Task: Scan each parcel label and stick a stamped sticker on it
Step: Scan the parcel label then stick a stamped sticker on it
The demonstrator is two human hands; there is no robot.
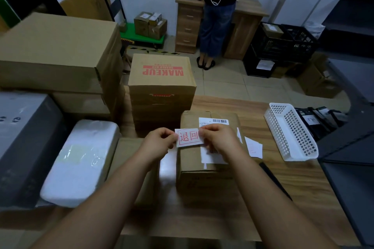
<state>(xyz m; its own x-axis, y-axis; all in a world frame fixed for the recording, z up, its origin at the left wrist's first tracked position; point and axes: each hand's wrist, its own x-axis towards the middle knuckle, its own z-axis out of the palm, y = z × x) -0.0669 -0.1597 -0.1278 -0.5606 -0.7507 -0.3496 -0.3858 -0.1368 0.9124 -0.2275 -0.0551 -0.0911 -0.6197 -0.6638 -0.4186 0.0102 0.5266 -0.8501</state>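
Pinching a white sticker [188,137] by its side edges, the left hand [159,142] and right hand [219,140] hold it above the brown parcel [206,170] mid-tabletop [303,194]. At 3 o'clock sits a white basket [291,131], with bare wood between.

Parcel storeroom: stacked cartons [60,50], labelled parcel [208,168], hand trolley [141,37], black crates [287,44]

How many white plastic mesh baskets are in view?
1. The white plastic mesh basket sits on the wooden table, at its right edge, to the right of the brown cardboard parcel. More could be hidden behind the boxes.
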